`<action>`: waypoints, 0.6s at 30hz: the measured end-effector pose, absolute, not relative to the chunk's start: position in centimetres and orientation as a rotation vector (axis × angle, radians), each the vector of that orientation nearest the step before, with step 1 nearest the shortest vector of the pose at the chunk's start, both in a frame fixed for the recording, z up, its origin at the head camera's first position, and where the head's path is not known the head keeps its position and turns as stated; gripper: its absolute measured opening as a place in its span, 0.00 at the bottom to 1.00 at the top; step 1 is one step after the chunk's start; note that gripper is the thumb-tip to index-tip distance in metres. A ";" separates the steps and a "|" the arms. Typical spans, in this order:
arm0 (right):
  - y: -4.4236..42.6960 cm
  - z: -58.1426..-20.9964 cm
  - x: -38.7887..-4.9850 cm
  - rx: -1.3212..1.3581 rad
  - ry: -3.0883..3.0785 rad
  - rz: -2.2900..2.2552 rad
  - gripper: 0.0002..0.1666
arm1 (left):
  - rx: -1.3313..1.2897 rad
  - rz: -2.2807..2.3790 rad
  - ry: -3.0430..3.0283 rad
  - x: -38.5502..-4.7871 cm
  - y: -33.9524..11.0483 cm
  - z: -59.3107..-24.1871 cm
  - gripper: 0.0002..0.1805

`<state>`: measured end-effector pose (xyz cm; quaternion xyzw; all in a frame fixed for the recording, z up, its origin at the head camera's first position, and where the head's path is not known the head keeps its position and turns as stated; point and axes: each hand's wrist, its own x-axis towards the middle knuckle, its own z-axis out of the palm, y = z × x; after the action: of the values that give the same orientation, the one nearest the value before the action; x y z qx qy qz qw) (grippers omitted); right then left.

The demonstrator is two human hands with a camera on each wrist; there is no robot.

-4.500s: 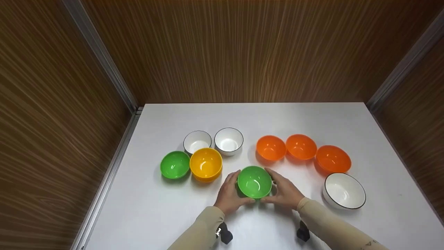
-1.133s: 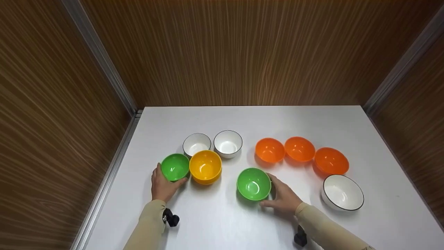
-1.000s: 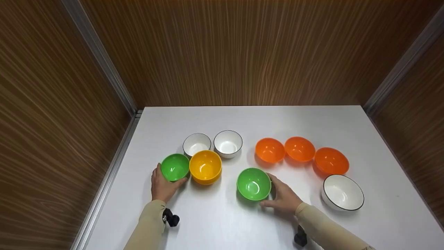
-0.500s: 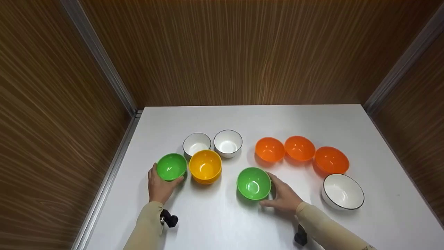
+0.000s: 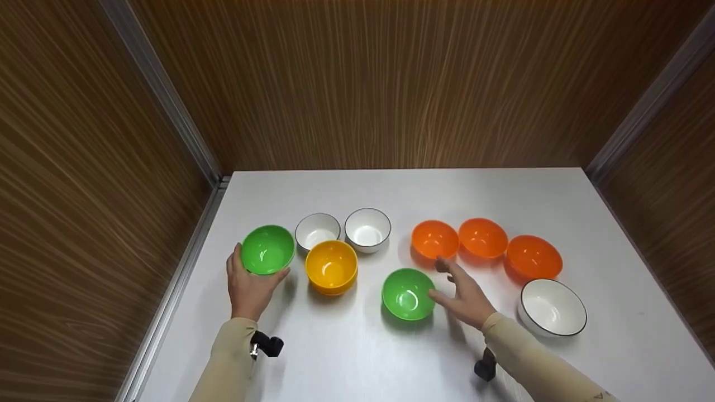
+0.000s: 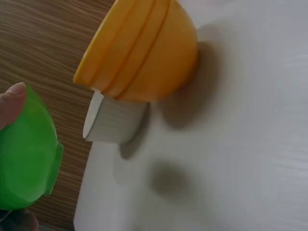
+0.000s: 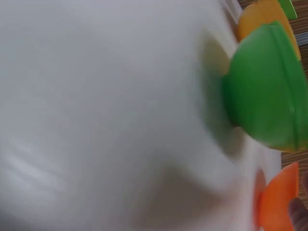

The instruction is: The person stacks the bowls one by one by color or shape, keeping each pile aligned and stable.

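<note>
My left hand grips a green bowl by its side, thumb near the front rim. In the left wrist view this green bowl is up off the table, its shadow apart from it. My right hand is spread beside another green bowl that stands on the table; its fingers hold nothing. A band runs below that bowl's rim in the right wrist view, so whether it is one bowl or a nested pair I cannot tell. Between the two green bowls stands a stack of nested yellow bowls.
Two white bowls with dark rims stand behind the yellow stack. Three orange bowls form a row at the right, with a larger white bowl in front of them. Wood-grain panels enclose the white table.
My left hand has gone from the middle green bowl to the left one, then lifted it up and leftward from beside the yellow stack. My right hand has let go of the middle green bowl.
</note>
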<state>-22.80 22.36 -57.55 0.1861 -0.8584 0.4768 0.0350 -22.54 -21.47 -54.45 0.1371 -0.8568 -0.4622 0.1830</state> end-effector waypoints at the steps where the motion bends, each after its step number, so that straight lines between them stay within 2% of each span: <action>1: 22.2 -57.1 -22.9 0.561 -2.613 1.466 0.42 | 0.373 -1.299 -2.414 -22.5 -21.2 -54.0 0.66; 10: 19.0 -50.1 -22.5 0.584 -2.468 1.584 0.32 | 0.141 -1.247 -2.442 -22.3 -16.7 -51.3 0.67; 18: 16.7 -48.0 -22.9 0.677 -2.419 1.633 0.28 | -0.159 -1.198 -2.414 -21.8 -12.4 -50.2 0.66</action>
<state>-22.92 16.73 -47.97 0.2255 -0.8051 0.5437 0.0726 -21.81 -12.41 -50.16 -0.0576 -0.8726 -0.4329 0.2190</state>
